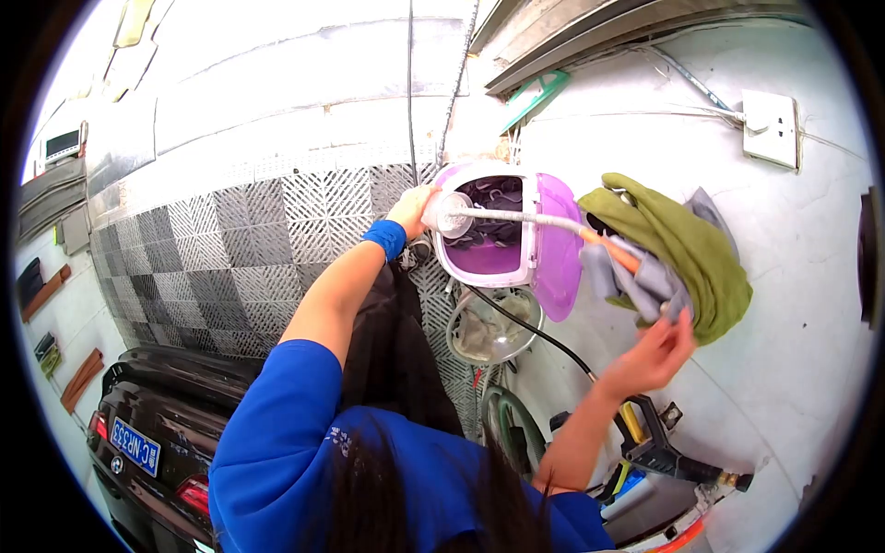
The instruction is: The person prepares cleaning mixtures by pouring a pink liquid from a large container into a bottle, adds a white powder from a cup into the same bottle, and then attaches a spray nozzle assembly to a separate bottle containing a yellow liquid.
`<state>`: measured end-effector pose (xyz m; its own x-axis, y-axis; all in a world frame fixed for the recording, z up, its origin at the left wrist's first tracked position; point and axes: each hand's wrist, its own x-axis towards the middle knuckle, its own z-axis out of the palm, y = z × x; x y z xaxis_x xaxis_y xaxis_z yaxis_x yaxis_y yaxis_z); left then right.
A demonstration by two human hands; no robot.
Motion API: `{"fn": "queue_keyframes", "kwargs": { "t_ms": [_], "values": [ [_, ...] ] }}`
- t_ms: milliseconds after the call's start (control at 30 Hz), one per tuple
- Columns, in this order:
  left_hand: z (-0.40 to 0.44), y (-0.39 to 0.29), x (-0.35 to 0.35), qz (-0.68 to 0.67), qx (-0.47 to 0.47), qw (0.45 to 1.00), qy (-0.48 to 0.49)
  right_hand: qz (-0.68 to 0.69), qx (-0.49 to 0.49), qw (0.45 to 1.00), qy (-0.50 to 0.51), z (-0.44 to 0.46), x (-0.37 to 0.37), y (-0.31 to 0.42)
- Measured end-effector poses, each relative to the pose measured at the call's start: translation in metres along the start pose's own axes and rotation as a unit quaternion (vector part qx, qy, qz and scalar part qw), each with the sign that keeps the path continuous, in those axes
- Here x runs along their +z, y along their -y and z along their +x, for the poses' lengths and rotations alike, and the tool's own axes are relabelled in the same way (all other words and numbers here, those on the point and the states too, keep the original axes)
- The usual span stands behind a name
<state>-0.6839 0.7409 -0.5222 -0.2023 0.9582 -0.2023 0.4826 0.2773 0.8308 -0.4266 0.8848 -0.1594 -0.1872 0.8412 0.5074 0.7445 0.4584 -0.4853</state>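
Observation:
My left hand (414, 210), with a blue band at the wrist, grips a clear plastic cup (449, 215) at the rim of a purple and white tub (556, 244). The tub's lid stands open, and dark cloths (498, 198) lie inside. From the cup, a whitish tube (525, 218) runs right to an orange section (610, 251), which passes among hanging cloths. At the lower edge of a grey cloth (653, 276), my right hand (650, 358) has its fingers bent and pinched against the fabric. A green towel (705, 267) hangs behind it.
Below the tub stands a clear bucket (498, 327) with pale cloth inside. A black hose (539, 334) crosses toward my right forearm, near a black and yellow tool (659, 442). A black car (161, 433) is at lower left. A socket box (770, 129) is on the wall.

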Motion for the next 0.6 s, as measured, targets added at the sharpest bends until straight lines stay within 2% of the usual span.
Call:
{"fn": "queue_keyframes", "kwargs": {
  "t_ms": [33,100,133,200,267,333,367,467,533,600],
  "values": [
    [0.003,0.001,-0.002,0.001,-0.002,1.000,-0.002,0.058,-0.084,0.995,-0.002,-0.028,0.003,-0.007],
    [0.000,-0.002,-0.007,0.027,0.015,0.999,0.008,0.207,0.010,0.965,0.163,-0.068,0.042,0.033],
    [-0.005,-0.003,-0.007,0.026,0.014,0.999,0.016,0.209,0.150,0.912,0.319,-0.083,0.059,0.034],
    [-0.007,-0.006,-0.010,0.003,0.012,1.000,0.006,0.241,0.294,0.860,0.341,-0.116,0.119,0.018],
    [-0.001,-0.002,-0.012,-0.006,0.011,1.000,-0.010,0.316,0.496,0.750,0.302,-0.130,0.173,-0.012],
    [-0.011,0.008,-0.011,0.013,0.022,1.000,-0.016,0.402,0.534,0.691,0.274,-0.143,0.207,-0.039],
    [-0.012,0.005,-0.016,-0.021,-0.002,1.000,-0.001,0.441,0.510,0.691,0.261,-0.146,0.214,-0.042],
    [-0.021,0.019,-0.017,-0.013,-0.024,0.999,-0.021,0.449,0.459,0.738,0.209,-0.159,0.221,-0.051],
    [-0.028,0.028,-0.020,0.024,-0.037,0.998,-0.044,0.434,0.464,0.753,0.170,-0.166,0.213,-0.051],
    [-0.033,0.030,-0.029,0.001,-0.078,0.995,-0.060,0.439,0.478,0.750,0.131,-0.172,0.207,-0.051]
  ]
}}
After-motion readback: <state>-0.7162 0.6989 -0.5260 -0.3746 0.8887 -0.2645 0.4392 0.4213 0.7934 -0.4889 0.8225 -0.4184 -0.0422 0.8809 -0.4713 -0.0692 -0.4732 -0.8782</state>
